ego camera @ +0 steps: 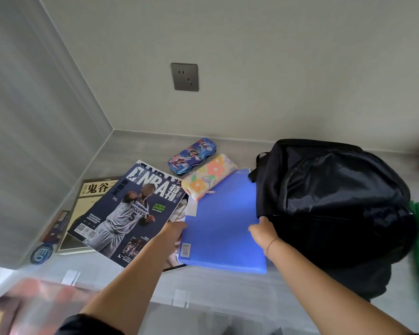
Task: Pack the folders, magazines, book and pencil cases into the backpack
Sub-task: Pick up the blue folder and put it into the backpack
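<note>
Centre frame, the left hand (172, 232) grips the NBA magazine (131, 209) by its edge. The right hand (263, 232) grips the blue folder (224, 213) beside the black backpack (336, 197).

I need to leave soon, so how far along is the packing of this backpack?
Nothing looks packed yet. The right hand grips the blue folder at its edge beside the backpack; the left hand is at its other edge. Still out: the magazine, the book, the blue pencil case and the flowered pencil case.
</note>
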`<move>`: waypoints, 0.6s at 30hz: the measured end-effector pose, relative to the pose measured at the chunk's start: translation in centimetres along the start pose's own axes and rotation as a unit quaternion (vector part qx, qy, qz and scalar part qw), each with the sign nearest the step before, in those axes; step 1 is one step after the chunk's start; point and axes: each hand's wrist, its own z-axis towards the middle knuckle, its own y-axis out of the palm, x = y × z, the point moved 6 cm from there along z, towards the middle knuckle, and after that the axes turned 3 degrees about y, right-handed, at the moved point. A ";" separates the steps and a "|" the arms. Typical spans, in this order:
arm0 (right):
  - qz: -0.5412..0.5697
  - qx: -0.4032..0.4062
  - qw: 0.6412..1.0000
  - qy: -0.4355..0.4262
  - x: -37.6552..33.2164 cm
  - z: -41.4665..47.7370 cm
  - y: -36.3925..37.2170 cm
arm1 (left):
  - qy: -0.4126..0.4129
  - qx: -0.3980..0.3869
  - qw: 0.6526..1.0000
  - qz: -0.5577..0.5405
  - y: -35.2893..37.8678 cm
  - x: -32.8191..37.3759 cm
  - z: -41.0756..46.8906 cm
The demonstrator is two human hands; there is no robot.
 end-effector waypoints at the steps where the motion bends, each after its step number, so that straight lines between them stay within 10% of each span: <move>1: 0.034 -0.002 0.999 0.012 -0.1 0.1 -0.6 | -0.006 -0.018 1.000 -0.004 0.3 0.0 -0.1; 18: 0.216 -0.144 0.959 0.116 1.4 -0.4 -3.8 | -0.010 -0.065 0.997 0.034 2.0 1.1 -0.6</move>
